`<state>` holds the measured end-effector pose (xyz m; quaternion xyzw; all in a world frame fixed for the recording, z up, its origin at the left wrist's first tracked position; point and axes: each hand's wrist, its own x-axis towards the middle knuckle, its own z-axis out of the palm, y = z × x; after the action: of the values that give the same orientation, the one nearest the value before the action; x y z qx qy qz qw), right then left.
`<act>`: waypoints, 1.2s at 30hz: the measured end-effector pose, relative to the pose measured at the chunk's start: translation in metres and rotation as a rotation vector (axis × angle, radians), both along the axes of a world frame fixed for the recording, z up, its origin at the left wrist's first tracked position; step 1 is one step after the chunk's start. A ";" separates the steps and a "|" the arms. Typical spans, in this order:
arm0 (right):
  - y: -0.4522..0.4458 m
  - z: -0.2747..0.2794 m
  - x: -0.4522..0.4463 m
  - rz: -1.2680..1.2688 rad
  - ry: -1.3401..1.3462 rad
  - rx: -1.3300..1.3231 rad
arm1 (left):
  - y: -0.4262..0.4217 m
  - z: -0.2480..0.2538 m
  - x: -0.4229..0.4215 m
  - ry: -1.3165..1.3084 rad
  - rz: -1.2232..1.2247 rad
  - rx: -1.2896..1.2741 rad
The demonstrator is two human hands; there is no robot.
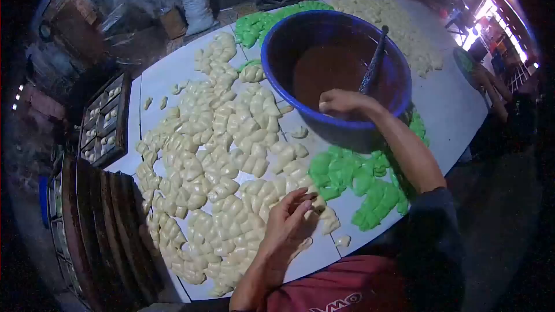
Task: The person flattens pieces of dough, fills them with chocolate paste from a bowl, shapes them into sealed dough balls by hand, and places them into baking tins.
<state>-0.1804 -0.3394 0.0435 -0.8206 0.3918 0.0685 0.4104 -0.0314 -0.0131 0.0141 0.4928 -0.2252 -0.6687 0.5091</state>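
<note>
Here, our bunched right hand [347,103] is in the round blue plastic tub [324,121] on the white table [454,118], our curled left hand [286,216] near glossy cream dough [222,162]; we cannot tell if either grips anything.

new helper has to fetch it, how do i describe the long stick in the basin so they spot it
On the white table, find the big blue basin with brown contents. Inside, just beyond the person's right hand, a long stick stands tilted. It is the only slim, straight thing there, dark with pale speckles.
</note>
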 end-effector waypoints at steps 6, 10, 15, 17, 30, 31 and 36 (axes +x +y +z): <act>0.066 0.052 0.012 -0.478 -0.894 0.510 | -0.021 0.010 0.010 -0.185 -0.081 -0.233; 0.139 0.057 0.048 -0.508 -1.017 0.607 | -0.035 0.045 0.016 0.050 0.103 -0.214; 0.219 0.027 0.096 -0.506 -1.012 0.761 | -0.001 0.014 0.055 0.349 0.342 -0.188; 0.246 0.022 0.107 -0.458 -0.887 0.693 | 0.025 0.015 0.074 0.233 0.422 -0.110; 0.367 -0.019 0.211 -0.119 -0.774 -0.289 | 0.127 0.007 0.152 -0.043 0.780 -0.120; 0.371 -0.016 0.216 -0.196 -0.754 -0.034 | 0.130 0.011 0.157 -0.037 0.787 -0.150; 0.381 -0.002 0.231 -0.152 -0.746 0.456 | 0.150 0.044 0.210 -0.115 0.536 -0.017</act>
<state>0.0506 0.0414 0.0412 -0.6465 0.2512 -0.1779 0.6980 0.1784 0.1368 0.0578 0.5678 -0.1210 -0.4790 0.6584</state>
